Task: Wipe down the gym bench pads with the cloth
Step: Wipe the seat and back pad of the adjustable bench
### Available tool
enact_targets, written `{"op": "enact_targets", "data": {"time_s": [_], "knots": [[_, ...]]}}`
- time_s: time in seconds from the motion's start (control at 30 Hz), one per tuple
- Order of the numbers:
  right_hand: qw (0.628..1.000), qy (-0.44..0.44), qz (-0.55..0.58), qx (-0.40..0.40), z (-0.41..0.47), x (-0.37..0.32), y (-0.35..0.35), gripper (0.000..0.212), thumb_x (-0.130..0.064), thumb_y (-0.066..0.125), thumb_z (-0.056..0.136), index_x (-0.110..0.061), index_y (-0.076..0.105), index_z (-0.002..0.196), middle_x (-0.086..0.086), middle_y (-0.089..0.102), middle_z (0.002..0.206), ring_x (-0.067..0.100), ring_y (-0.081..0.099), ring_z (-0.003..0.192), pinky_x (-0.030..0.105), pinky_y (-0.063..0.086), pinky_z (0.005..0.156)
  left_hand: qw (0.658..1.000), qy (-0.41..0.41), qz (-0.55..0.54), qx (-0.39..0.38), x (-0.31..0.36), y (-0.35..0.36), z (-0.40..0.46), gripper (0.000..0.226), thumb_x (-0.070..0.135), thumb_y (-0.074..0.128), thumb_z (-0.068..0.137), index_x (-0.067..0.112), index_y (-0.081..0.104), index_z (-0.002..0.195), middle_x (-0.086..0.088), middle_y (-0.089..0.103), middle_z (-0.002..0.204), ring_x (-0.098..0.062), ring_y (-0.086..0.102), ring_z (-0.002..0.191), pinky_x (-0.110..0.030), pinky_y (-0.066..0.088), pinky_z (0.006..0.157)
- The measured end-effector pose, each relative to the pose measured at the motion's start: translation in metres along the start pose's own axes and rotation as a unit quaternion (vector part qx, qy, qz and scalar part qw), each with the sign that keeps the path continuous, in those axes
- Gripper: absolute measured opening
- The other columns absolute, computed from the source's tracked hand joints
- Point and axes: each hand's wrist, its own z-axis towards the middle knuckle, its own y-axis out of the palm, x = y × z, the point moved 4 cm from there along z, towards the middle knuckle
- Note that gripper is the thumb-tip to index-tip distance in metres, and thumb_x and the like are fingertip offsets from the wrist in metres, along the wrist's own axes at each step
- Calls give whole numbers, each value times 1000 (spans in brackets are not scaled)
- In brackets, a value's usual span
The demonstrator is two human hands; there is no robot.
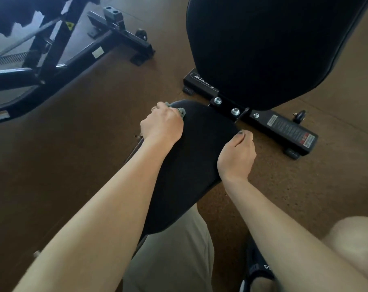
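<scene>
Left hand (163,123) grips crumpled grey cloth (179,111) at far left edge of black padded bench seat (196,148), frame centre; right hand (237,155) holds its right edge.

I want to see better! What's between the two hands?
In the head view, only bare black seat pad lies between the left hand, gripping the grey cloth, and the right hand.

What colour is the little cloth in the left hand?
Grey; the cloth peeks out from under the left hand in the head view.
</scene>
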Motion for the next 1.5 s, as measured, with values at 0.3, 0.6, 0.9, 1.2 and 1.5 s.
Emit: {"op": "enact_targets", "data": {"time_s": [0.3,0.6,0.9,1.2,1.5], "knots": [[975,108,160,-107,1,9,-2,49,-50,35,108,-23,47,148,-1,54,140,10,53,121,26,38,96,995,60,79,-10,-15,18,-42,64,37,14,109,5,1,163,-14,-3,171,-25,-1,158,-38,1,128],[820,318,443,-175,12,29,-25,61,-63,28,105,-26,56,145,6,57,147,27,48,139,49,30,121,952,291,96,-10,105,49,-17,47,33,26,106,12,59,132,-8,60,140,-22,45,139,-38,16,126],[910,215,274,-227,17,27,-38,64,-63,30,104,-29,37,159,-1,41,162,21,33,152,51,16,126,894,436,99,-36,60,58,-117,60,37,20,105,21,22,163,4,16,170,-13,5,158,-42,9,129],[933,212,205,-205,-42,18,-12,65,-51,35,107,-39,5,164,3,25,169,31,29,153,51,23,125,923,368,108,-17,-67,29,-181,57,36,21,109,20,17,164,7,7,171,-8,1,157,-39,13,129],[941,205,175,-205,-50,21,-7,75,-57,34,106,-33,-8,163,10,14,171,35,24,154,54,22,124,939,330,101,-12,3,42,-137,60,38,16,109,16,6,164,0,-3,171,-13,-7,157,-36,0,129]]}}
